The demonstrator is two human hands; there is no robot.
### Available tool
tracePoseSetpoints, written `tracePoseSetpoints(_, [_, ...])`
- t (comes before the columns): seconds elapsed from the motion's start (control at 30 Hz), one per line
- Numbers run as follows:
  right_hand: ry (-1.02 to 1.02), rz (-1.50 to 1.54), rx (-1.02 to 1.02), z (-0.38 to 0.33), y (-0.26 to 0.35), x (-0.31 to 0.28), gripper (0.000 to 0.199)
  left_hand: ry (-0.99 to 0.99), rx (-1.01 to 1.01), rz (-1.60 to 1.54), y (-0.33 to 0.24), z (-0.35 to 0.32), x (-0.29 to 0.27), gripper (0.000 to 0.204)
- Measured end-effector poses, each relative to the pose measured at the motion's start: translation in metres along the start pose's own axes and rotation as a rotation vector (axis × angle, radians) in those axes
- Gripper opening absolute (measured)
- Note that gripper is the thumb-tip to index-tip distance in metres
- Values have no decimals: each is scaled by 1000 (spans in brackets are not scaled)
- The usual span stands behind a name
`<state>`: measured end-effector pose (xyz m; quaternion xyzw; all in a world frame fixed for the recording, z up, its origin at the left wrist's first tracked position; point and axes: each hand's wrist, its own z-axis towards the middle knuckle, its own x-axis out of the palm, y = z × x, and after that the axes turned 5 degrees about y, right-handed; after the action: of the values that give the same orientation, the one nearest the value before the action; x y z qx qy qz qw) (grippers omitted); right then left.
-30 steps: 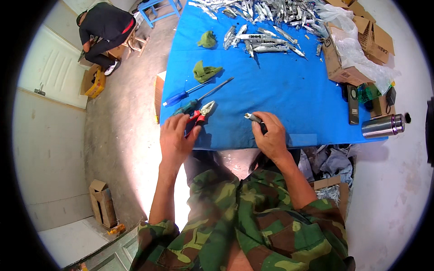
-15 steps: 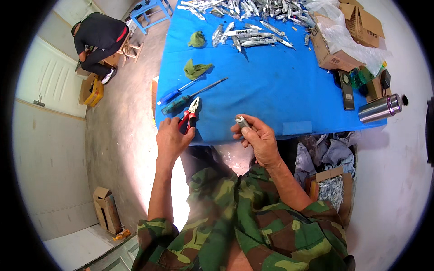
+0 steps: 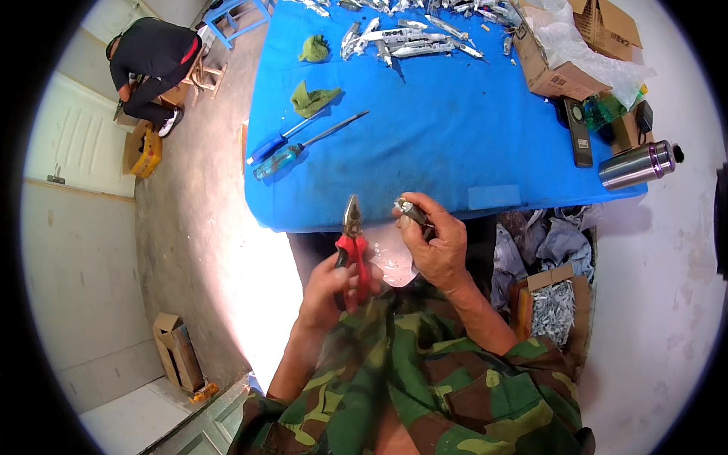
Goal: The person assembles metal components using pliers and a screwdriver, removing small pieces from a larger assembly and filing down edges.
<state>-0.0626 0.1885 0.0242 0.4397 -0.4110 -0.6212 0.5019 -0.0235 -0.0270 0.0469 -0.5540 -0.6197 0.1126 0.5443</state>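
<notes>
Red-handled pliers are gripped by my left hand, their metal jaws pointing away from me just off the table's near edge. My right hand, closed, pinches a small grey metal piece between thumb and fingers; what exactly it is I cannot make out. The pliers and the piece are apart. On the blue-covered table lie a blue-handled screwdriver and a teal-handled screwdriver, side by side at the left. A pile of silvery-white slim parts covers the far side.
Two green cloths lie left on the table. At the right are an opened cardboard box, a dark handheld device and a steel flask. Below stands a box of metal scraps. Another person sits bent over at far left.
My left hand has picked the pliers up off the table and drawn them toward me and to the right. My right hand still holds the metal piece, now turned slightly.
</notes>
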Motion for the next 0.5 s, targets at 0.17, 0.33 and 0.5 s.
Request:
tracePoseSetpoints(0.17, [-23, -117, -55, -4, -1, 0, 36, -95, -143, 305, 13, -1, 8, 41])
tracePoseSetpoints(0.33, [-21, -218, -155, -5, -2, 2, 35, -123, -128, 453, 7, -7, 22, 40])
tracePoseSetpoints(0.5, [-23, -317, -206, -8, -4, 4, 35, -122, 0, 551, 16, -7, 19, 45])
